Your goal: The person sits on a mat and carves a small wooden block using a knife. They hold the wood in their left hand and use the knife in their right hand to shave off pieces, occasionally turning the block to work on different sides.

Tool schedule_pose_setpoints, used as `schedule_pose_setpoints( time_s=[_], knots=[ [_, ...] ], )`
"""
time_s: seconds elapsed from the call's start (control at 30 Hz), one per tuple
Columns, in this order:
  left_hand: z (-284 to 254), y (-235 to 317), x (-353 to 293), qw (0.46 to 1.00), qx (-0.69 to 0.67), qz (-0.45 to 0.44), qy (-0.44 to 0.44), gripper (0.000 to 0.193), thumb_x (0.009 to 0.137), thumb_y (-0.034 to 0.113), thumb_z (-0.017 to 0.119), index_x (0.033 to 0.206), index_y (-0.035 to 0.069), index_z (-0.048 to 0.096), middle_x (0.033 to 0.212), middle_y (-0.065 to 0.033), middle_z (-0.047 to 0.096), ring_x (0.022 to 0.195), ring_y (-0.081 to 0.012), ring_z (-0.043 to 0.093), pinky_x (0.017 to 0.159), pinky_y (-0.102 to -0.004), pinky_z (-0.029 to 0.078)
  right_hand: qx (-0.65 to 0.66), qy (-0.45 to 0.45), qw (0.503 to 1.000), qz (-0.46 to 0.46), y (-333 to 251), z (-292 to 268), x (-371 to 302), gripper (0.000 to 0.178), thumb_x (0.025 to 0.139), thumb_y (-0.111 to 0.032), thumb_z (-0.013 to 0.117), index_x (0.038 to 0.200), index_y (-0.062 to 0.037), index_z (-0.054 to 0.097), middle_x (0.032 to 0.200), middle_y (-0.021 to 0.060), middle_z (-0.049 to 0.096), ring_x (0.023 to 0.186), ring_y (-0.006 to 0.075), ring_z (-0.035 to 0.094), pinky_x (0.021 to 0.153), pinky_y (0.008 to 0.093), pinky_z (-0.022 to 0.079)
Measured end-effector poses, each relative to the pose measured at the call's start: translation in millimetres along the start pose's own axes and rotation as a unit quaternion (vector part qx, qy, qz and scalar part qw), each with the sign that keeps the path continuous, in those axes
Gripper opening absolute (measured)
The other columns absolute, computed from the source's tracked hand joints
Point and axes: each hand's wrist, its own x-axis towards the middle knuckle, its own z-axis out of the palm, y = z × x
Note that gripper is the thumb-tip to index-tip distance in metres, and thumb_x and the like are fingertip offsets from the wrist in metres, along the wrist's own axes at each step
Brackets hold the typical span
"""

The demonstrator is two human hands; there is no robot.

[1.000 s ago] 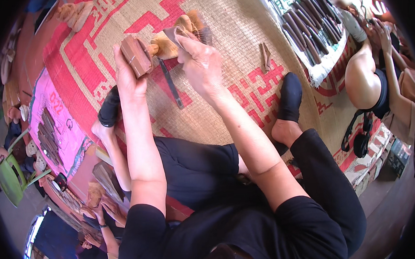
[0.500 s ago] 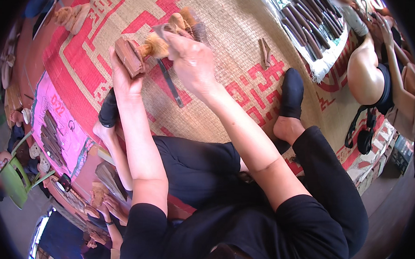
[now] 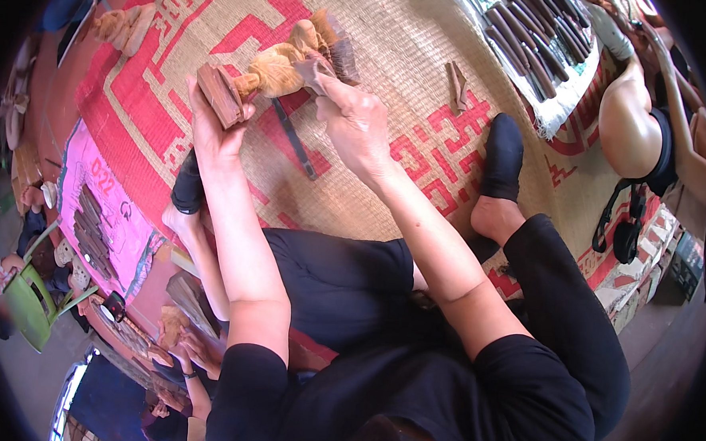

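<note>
My left hand [image 3: 218, 129] is closed round the reddish-brown block base [image 3: 220, 95] of a carved wooden figure. The carved body [image 3: 274, 71] is lighter yellow-brown and points away to the upper right, with a darker fan-shaped end [image 3: 334, 44]. In my right hand [image 3: 358, 125], pinched between thumb and fingers, is a folded grey-brown piece of sandpaper [image 3: 313, 76]. It is at the figure's near side, and I cannot tell whether it touches. Below the figure, a dark flat chisel-like tool [image 3: 293, 140] lies on the mat.
Under me spreads a red and straw woven mat [image 3: 409, 72]. A brown scrap [image 3: 457, 88] lies on it. Many dark-handled tools [image 3: 530, 38] rest on white cloth at upper right, near another person's leg [image 3: 631, 119]. Another carving [image 3: 127, 29] lies upper left; more tools sit on pink cloth [image 3: 133, 233].
My right hand and the sandpaper have shifted right and slightly down, uncovering more of the figure's body. The left hand keeps its hold on the base.
</note>
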Motion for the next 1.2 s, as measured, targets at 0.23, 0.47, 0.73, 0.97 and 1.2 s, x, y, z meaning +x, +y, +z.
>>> schedule_pose_setpoints(
  time_s=[0.23,0.47,0.73,0.97,1.2],
  knots=[
    [4.2,1.8,2.2,0.999,0.022,-0.001,-0.024,0.047,0.095,0.056,0.045,0.099,0.010,0.057,0.083,-0.0068,0.061,0.060,-0.0192,0.055,0.050,-0.0294,0.045,0.138,-0.046,0.986,0.081,19.3,-6.7,-16.6,0.034,0.084,-0.009,0.063,0.118,-0.0087,0.063,0.076,0.0070,0.063,0.066,0.0158,0.060,0.061,0.0295,0.049],
    [14.2,2.4,-5.9,0.998,0.060,0.025,-0.021,0.049,0.095,0.057,0.044,0.098,0.009,0.058,0.083,-0.0054,0.060,0.066,-0.0180,0.056,0.050,-0.0294,0.045,0.172,-0.058,0.982,0.045,-11.9,1.7,2.5,0.026,0.083,-0.015,0.064,0.108,-0.0092,0.063,0.085,0.0164,0.066,0.079,0.0315,0.066,0.068,0.0387,0.050],
    [3.6,-1.6,0.1,0.997,0.055,0.046,0.011,0.042,0.094,0.053,0.048,0.097,0.012,0.059,0.088,-0.0043,0.062,0.082,-0.0189,0.061,0.062,-0.0304,0.053,-0.063,0.012,0.986,-0.154,-11.1,56.6,-9.8,0.036,0.084,-0.007,0.055,0.119,-0.0159,0.060,0.072,0.0061,0.062,0.068,0.0240,0.065,0.057,0.0367,0.052],
    [6.7,2.2,-3.5,0.999,0.031,-0.013,-0.004,0.046,0.094,0.056,0.046,0.101,0.013,0.058,0.085,-0.0070,0.063,0.066,-0.0222,0.061,0.055,-0.0322,0.051,0.007,0.001,0.997,-0.082,-14.1,30.8,-2.2,0.019,0.083,-0.016,0.059,0.101,-0.0114,0.065,0.073,0.0085,0.062,0.064,0.0243,0.065,0.057,0.0354,0.051],
    [8.9,0.7,1.5,0.996,0.044,-0.033,0.074,0.055,0.093,0.063,0.037,0.100,0.012,0.058,0.078,-0.0088,0.062,0.061,-0.0240,0.058,0.053,-0.0367,0.046,0.453,-0.096,0.869,0.178,-27.6,30.9,27.4,0.024,0.090,-0.017,0.057,0.103,0.0020,0.065,0.074,0.0026,0.064,0.067,0.0082,0.059,0.061,0.0236,0.048]
  ],
)
